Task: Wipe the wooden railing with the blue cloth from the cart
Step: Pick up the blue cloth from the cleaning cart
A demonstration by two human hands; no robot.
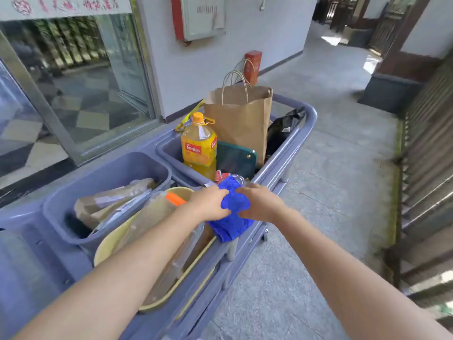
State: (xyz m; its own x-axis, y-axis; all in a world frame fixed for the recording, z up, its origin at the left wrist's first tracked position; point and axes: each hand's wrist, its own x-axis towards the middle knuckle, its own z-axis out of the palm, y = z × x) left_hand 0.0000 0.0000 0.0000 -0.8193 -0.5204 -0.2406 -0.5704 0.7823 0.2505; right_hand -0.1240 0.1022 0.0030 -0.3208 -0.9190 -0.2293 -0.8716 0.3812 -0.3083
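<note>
Two bare hands, the left hand and the right hand, both closed on one blue cloth. One grey cart with two tubs set in its top, the near tub and the far tub. One yellow basin. One orange drink bottle. One brown paper bag with two cord handles. One black plastic bag. One dark green case. One red box behind the bag. One wooden railing along the right.
</note>
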